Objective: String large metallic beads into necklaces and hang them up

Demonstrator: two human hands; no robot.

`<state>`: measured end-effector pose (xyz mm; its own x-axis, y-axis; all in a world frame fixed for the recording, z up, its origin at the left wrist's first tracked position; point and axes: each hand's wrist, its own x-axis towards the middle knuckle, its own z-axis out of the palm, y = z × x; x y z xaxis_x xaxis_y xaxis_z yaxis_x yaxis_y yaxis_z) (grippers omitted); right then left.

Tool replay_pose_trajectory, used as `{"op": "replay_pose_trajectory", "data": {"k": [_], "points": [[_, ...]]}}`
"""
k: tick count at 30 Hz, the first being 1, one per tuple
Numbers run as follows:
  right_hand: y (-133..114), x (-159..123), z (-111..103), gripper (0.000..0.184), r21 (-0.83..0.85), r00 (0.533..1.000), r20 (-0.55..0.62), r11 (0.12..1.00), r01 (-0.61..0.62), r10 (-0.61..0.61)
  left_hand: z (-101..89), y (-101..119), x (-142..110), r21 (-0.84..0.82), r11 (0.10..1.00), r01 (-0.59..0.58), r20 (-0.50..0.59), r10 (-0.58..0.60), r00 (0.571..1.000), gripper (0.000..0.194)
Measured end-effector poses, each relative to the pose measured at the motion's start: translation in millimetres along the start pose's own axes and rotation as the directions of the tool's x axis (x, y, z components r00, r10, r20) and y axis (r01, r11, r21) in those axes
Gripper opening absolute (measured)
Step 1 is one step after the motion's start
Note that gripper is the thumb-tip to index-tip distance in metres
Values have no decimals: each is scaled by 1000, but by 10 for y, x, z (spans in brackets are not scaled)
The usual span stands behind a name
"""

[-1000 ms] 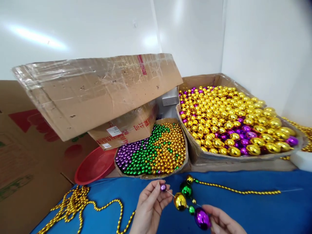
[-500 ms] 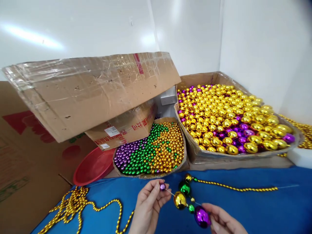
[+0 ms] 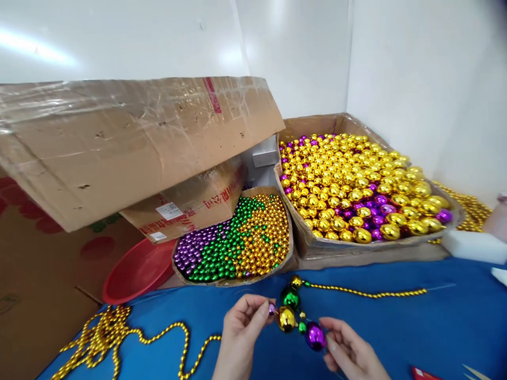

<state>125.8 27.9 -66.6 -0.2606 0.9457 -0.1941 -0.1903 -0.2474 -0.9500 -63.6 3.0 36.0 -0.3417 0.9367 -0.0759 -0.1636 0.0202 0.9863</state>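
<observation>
Blue cloth spreads beneath your hands and off to the right of the right one, with a gold bead strand heaped well to your left. Your left hand has thumb and fingers pinched on the small purple bead and your right hand, nearly closed, holds the bead string beside its large purple bead, the large gold bead lying between them. Just beyond, a gold chain runs rightward, short of the rims of the small-bead carton and large-bead carton.
</observation>
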Motion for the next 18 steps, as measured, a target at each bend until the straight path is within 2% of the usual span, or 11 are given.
{"op": "replay_pose_trajectory", "data": {"k": [2, 4, 6, 8, 10, 13, 15, 18], "points": [[83, 28, -91, 59, -80, 999, 50, 997, 1, 3, 51, -65, -23, 86, 996, -24, 12, 23, 1000, 15], [73, 35, -213, 51, -272, 994, 102, 960, 67, -40, 103, -89, -55, 173, 982, -69, 50, 61, 997, 14], [-58, 20, -317, 40, -479, 977, 145, 853, 208, -157, 158, -45, -89, 269, 953, -141, 120, 112, 986, 12], [-297, -8, -347, 34, -594, 942, 201, 730, 337, -270, 228, 72, -114, 337, 914, -225, 191, 168, 967, 9], [-575, -41, -279, 33, -610, 917, 271, 685, 398, -292, 321, 239, -129, 338, 894, -294, 237, 221, 946, 6], [-886, -96, -81, 32, -548, 858, 411, 669, 502, -307, 473, 493, -137, 241, 913, -329, 260, 266, 928, 4], [-954, -126, 20, 24, -521, 826, 482, 663, 537, -291, 537, 598, -138, 168, 929, -330, 223, 290, 931, 3], [-914, -148, 38, 28, -531, 830, 498, 669, 520, -251, 531, 572, -141, 123, 931, -343, 178, 320, 931, 3]]}}
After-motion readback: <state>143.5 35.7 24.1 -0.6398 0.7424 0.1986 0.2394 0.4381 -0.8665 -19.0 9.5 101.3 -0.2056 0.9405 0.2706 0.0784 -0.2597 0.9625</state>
